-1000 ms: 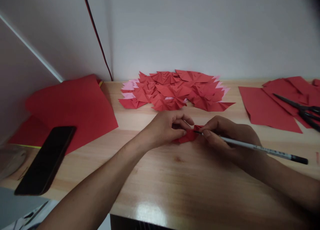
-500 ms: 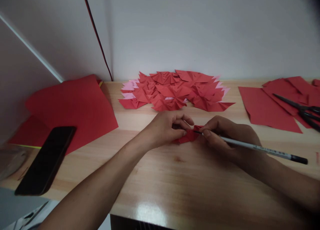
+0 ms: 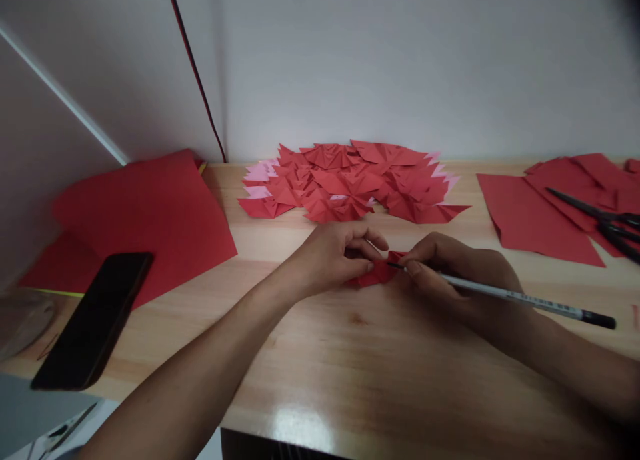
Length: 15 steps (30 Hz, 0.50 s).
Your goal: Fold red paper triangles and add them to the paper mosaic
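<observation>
Nothing has moved in a way I can see since the earlier frames: both hands and the pen stay in the same place. The left hand (image 3: 335,257) lies on the bench (image 3: 350,367), just in front of the pile of folded red pieces (image 3: 350,180), and its grip is closed on the small folded red paper (image 3: 379,272), thumb and fingers pinching the left end. This paper rests on the bench between the two hands, in front of the pile and near its middle. The right hand (image 3: 450,270) is to the right of the paper, its grip clamped on the pen (image 3: 525,300). The pen tip touches the top of the paper, and the long body points away to the right, low over the bench.

Left of the pile, large red sheets (image 3: 150,213) lie flat, and a black phone (image 3: 93,320) rests partly on their near edge. Right of the pile there are cut red sheets (image 3: 540,223), with black scissors (image 3: 600,220) lying on them. Some pink pieces show at the edges of the pile.
</observation>
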Tool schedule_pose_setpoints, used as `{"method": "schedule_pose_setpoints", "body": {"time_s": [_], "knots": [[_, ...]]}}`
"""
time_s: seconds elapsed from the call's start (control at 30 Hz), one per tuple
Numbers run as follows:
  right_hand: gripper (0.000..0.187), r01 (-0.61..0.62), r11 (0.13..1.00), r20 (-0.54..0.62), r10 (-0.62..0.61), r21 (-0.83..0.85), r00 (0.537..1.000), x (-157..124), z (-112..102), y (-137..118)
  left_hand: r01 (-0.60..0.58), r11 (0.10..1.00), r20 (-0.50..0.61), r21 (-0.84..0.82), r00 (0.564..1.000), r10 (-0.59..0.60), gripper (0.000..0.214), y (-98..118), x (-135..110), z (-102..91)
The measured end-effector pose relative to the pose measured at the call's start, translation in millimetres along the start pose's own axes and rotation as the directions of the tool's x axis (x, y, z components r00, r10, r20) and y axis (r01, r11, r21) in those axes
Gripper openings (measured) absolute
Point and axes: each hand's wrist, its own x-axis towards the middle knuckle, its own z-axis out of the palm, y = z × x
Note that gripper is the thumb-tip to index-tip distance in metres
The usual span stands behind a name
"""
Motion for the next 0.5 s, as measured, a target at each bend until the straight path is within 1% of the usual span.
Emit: {"method": "schedule_pose_setpoints", "body": {"time_s": [0.3, 0.5], "knots": [[0.013, -0.041, 0.999, 0.001, 0.041, 0.004, 0.999, -2.2, -0.6, -4.6, 0.016, 1.000, -0.003, 0.005, 1.000, -0.016, 0.032, 1.4, -0.8, -0.3], [0.012, -0.001, 1.000, 0.008, 0.001, 0.009, 1.000, -0.1, -0.2, 0.7, 0.005, 1.000, -0.001, -0.001, 1.000, -0.005, 0.032, 1.2, -0.5, -0.2]]}}
